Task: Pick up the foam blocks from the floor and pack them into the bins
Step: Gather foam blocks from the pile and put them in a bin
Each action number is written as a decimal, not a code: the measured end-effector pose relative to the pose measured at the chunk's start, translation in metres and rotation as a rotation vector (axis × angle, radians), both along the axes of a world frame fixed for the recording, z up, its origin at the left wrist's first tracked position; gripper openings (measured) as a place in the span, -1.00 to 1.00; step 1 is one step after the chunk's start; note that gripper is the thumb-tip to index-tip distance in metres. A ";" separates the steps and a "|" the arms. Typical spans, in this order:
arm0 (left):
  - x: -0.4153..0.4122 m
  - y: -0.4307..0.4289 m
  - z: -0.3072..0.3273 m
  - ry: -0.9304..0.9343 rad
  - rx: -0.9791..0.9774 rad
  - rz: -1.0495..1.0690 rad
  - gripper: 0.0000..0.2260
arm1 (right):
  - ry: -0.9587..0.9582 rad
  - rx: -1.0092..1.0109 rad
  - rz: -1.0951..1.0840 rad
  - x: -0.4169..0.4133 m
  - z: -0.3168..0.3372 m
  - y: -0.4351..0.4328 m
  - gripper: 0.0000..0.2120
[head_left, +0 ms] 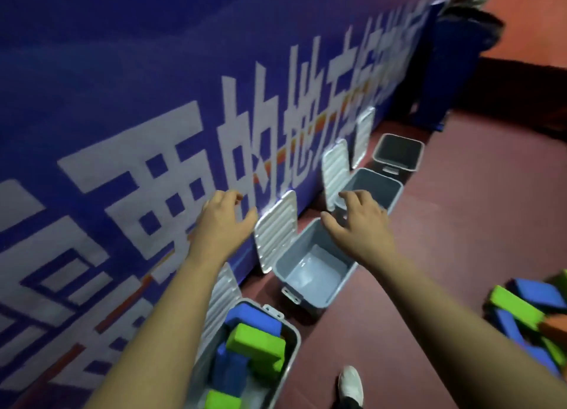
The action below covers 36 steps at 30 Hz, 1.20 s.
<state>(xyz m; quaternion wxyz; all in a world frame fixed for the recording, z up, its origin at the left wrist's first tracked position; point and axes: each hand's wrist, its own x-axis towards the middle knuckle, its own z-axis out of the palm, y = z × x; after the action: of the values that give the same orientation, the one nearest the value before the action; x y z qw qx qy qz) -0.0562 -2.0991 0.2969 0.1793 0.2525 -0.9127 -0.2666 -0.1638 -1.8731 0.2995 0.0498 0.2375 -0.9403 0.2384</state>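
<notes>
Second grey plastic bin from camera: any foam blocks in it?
No, the second grey plastic bin shows only its bare inside bottom.

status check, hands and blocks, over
Left hand open, right hand open, both empty. Near bin part filled, next bin empty. Block pile on floor, right. Nothing in the way.

Grey bins (310, 273), green and blue foam blocks (254, 344), dark-red floor (460, 218), blue banner (122, 56).
</notes>
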 end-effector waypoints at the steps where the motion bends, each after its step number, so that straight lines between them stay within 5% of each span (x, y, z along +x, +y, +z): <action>1: -0.008 0.020 0.001 0.000 -0.006 -0.063 -0.63 | 0.006 0.016 -0.057 0.006 0.002 0.026 -0.48; 13: -0.051 0.349 0.004 -0.008 -0.058 -0.796 -0.56 | 0.000 0.097 -0.778 0.140 -0.003 0.370 -0.23; 21: 0.028 0.613 -0.019 -0.010 -0.073 -1.178 -0.38 | -0.076 0.095 -1.163 0.314 -0.033 0.580 -0.46; 30: 0.138 0.801 -0.055 -0.073 -0.048 -1.324 -0.51 | -0.120 0.062 -1.321 0.439 -0.059 0.743 -0.29; 36: 0.143 0.870 -0.082 -0.098 -0.031 -1.329 -0.62 | -0.189 0.078 -1.276 0.415 -0.070 0.827 -0.52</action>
<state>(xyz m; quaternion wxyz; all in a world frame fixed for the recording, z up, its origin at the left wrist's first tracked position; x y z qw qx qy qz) 0.0866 -1.2289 0.2152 -0.0612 -0.3546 -0.8850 -0.2955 0.2507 -1.0460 0.2295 0.0901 -0.3887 -0.9050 0.1476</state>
